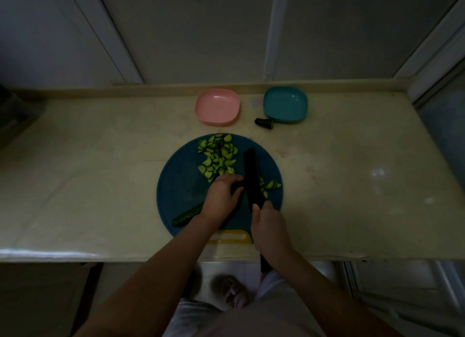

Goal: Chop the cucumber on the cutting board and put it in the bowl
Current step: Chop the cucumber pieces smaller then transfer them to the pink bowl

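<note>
Chopping looks well along but unfinished: a heap of slices [217,158] lies on the far side of the cutting board [176,185]. The left grip [221,198] is curled round the uncut cucumber [186,215] on the board, and the right grip [269,226] is closed on the knife [251,175]. The pink bowl [217,106] and blue bowl [285,104] on the worktop [100,160] hold nothing, so the transfer remains.

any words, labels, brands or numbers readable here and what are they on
None can be read.
The pink bowl, teal bowl, blue cutting board and black knife show no lettering.
A faint pinkish mark on the counter between the bowls is too blurred to tell whether it is print.
</note>
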Action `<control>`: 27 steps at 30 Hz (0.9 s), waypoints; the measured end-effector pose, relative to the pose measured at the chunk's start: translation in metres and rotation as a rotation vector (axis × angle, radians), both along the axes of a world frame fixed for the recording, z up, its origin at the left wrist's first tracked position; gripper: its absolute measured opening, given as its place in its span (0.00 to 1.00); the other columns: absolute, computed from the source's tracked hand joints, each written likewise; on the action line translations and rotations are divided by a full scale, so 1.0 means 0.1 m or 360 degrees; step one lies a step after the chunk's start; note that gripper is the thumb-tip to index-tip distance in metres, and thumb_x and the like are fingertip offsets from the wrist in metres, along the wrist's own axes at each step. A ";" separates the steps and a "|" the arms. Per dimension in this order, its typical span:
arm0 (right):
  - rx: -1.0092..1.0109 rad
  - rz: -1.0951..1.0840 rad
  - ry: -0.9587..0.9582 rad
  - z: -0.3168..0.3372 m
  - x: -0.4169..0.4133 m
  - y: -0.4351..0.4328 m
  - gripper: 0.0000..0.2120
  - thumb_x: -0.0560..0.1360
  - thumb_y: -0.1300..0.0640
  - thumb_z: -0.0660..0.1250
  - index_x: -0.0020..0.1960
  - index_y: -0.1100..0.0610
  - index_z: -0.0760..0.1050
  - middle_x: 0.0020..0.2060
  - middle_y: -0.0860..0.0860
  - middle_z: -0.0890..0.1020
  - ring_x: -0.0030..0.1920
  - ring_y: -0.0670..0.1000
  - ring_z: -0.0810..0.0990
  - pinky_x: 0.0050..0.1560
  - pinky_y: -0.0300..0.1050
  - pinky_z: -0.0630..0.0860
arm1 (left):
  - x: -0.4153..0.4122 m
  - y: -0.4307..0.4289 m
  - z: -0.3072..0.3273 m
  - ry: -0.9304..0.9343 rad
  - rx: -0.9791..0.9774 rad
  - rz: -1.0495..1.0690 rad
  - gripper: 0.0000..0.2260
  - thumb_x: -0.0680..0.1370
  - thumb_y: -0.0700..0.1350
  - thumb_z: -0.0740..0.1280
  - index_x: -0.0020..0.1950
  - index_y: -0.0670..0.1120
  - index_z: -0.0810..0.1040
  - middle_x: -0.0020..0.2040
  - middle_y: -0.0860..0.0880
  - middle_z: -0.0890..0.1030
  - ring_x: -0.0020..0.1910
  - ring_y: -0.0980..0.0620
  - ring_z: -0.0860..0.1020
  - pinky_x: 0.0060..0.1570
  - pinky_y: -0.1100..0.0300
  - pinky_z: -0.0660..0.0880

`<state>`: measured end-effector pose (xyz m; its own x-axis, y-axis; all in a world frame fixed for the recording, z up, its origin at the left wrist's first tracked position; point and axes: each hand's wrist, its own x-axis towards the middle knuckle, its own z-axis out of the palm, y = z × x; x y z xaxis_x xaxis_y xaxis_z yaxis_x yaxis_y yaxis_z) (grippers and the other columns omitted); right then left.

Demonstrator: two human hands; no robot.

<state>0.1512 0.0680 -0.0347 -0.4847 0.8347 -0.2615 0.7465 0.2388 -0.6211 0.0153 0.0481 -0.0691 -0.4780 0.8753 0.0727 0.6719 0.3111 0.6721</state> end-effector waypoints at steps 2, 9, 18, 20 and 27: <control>-0.0001 0.0007 -0.0016 0.01 -0.01 -0.01 0.13 0.82 0.55 0.51 0.48 0.63 0.68 0.37 0.56 0.74 0.27 0.42 0.62 0.23 0.37 0.57 | 0.00 0.00 0.00 0.0007 0.0010 -0.0007 0.11 0.75 0.37 0.68 0.57 0.39 0.79 0.54 0.42 0.81 0.56 0.46 0.76 0.55 0.66 0.66; 0.0033 0.0016 -0.0043 -0.01 -0.03 -0.03 0.14 0.82 0.55 0.51 0.50 0.64 0.69 0.41 0.59 0.78 0.33 0.49 0.68 0.24 0.36 0.57 | 0.01 -0.01 0.01 0.0014 0.0026 0.0007 0.12 0.74 0.36 0.69 0.57 0.38 0.79 0.54 0.43 0.81 0.55 0.46 0.77 0.55 0.67 0.65; 0.0052 -0.0063 -0.0059 -0.10 -0.15 -0.03 0.13 0.82 0.55 0.51 0.52 0.64 0.68 0.37 0.55 0.76 0.28 0.44 0.64 0.25 0.36 0.54 | 0.03 0.00 -0.01 0.0056 0.0017 -0.0034 0.12 0.74 0.35 0.68 0.58 0.39 0.79 0.55 0.41 0.81 0.55 0.45 0.77 0.55 0.65 0.67; 0.0023 -0.0071 -0.0101 -0.11 -0.21 -0.02 0.13 0.82 0.55 0.51 0.52 0.64 0.68 0.43 0.58 0.78 0.31 0.47 0.67 0.25 0.36 0.54 | 0.03 0.00 -0.01 0.0074 0.0001 -0.0044 0.13 0.75 0.35 0.67 0.59 0.39 0.79 0.56 0.42 0.80 0.56 0.46 0.76 0.55 0.66 0.66; -0.0009 -0.0070 -0.0101 -0.12 -0.16 0.01 0.14 0.82 0.55 0.51 0.54 0.65 0.68 0.44 0.60 0.79 0.37 0.55 0.76 0.25 0.39 0.58 | 0.04 -0.06 -0.01 0.0167 0.0000 -0.0119 0.15 0.74 0.34 0.68 0.60 0.40 0.78 0.54 0.39 0.79 0.53 0.42 0.76 0.52 0.60 0.71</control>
<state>0.1350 0.0686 -0.0464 -0.4297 0.8533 -0.2955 0.7941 0.2013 -0.5735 0.0193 0.0418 -0.0699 -0.4011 0.9083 0.1186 0.7598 0.2575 0.5970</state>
